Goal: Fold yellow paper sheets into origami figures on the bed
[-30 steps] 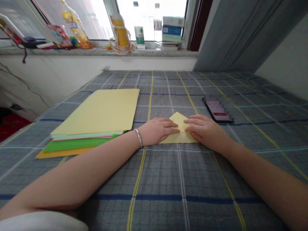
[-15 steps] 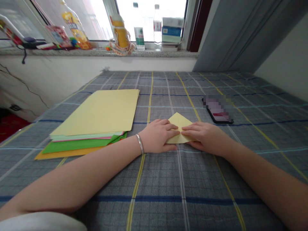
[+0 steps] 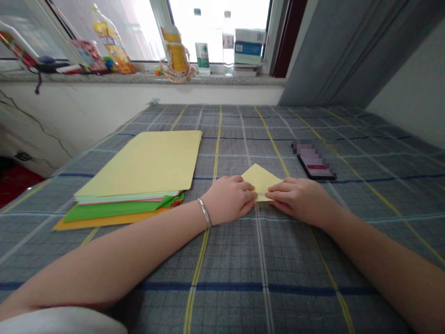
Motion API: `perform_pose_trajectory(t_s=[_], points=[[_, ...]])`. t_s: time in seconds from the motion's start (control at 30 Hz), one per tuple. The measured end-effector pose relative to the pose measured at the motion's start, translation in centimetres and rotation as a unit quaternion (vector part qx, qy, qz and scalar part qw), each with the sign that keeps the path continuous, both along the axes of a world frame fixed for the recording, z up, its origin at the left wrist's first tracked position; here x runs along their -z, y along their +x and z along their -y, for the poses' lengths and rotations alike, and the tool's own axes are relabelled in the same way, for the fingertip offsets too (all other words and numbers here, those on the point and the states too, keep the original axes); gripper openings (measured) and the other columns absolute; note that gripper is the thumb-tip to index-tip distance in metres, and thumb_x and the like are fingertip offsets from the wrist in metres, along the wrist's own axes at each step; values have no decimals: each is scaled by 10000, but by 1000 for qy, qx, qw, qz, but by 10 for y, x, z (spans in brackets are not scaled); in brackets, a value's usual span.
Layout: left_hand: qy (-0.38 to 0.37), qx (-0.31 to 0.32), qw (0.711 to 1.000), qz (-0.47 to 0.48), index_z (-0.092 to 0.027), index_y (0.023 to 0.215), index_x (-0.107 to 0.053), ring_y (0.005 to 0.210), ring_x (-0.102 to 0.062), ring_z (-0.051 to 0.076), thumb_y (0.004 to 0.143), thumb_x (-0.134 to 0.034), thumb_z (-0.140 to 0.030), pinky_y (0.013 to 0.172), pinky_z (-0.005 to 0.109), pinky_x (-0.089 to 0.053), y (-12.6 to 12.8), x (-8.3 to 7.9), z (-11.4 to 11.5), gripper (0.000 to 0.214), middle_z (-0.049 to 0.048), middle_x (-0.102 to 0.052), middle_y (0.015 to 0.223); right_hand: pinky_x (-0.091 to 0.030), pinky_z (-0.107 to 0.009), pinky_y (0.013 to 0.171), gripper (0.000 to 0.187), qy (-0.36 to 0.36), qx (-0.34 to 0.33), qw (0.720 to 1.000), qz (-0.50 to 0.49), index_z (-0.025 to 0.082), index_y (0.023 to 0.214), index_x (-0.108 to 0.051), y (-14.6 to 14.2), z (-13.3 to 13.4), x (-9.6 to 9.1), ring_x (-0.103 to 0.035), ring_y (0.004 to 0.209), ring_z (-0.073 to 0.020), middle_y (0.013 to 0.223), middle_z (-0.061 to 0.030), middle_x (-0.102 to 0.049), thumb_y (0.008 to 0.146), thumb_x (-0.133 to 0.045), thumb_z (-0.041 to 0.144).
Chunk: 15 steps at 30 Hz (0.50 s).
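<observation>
The folded yellow paper (image 3: 260,176) lay just below and right of the frame's centre, its near edge pinched by the left hand (image 3: 229,199) and, farther right, by the right hand (image 3: 301,200).

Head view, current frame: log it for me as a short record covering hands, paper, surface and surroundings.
Paper in hand: folded yellow paper, pointed end away from the person
Left hand: pinching the near edge, left part
Right hand: pinching the near edge, right part
Left wrist: silver bracelet
Surface: gray plaid cloth
Left side: paper stack, yellow on top, green and orange below
Right side: phone, screen partly pixelated
Background: windowsill with bottles and boxes
</observation>
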<state>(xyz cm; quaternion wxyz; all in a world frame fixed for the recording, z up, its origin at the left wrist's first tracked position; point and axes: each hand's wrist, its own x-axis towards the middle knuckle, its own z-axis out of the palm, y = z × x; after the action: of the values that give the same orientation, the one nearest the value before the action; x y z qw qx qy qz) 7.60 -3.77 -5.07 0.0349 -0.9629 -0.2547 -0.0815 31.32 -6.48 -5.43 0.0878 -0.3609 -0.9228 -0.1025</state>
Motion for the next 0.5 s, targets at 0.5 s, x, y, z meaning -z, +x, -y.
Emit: perform_pose_trajectory(t_s=[0.5], points=[[-69, -62, 993, 70, -157, 958, -679, 936, -618, 192, 947, -486, -345, 907, 339, -483, -5, 10, -27, 269, 54, -692, 958, -378, -393, 964, 219, 43, 125, 988, -78, 202, 790, -718, 6, -16, 8, -655, 727, -182, 725, -20, -722, 885, -559, 319]])
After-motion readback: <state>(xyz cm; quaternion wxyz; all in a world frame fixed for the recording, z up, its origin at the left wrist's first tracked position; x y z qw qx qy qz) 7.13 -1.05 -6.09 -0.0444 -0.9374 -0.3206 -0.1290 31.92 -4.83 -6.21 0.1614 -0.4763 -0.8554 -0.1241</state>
